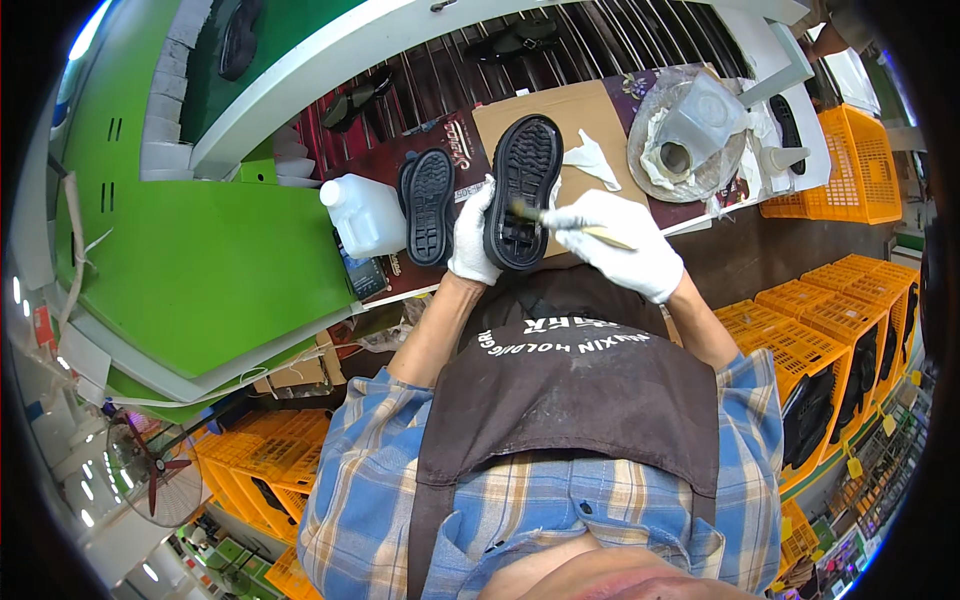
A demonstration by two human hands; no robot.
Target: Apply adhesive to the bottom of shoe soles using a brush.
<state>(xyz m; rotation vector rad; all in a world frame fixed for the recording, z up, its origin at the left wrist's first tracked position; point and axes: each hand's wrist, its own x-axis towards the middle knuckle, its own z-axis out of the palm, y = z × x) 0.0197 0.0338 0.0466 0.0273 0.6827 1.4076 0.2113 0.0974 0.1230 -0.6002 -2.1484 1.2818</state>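
A black shoe sole (527,165) is held upright above the table edge, its hollow, ribbed side facing me. My left hand (472,243), in a white glove, is closed around its left edge near the lower end. My right hand (630,245), gloved in white too, grips a slim brush (527,211) with a pale handle. The brush's bristles reach over the lower part of the sole's hollow; whether they touch it I cannot tell. Just left of my left hand lies another black sole (430,205), with a further dark one partly hidden behind it.
A white jug (365,215) stands left of the soles. To the right are a white cloth (595,158), a cut-open translucent container (705,120) on crumpled plastic, and a squeeze bottle (785,158). Black shoes (512,42) rest on rollers behind. Orange crates (800,310) line the right.
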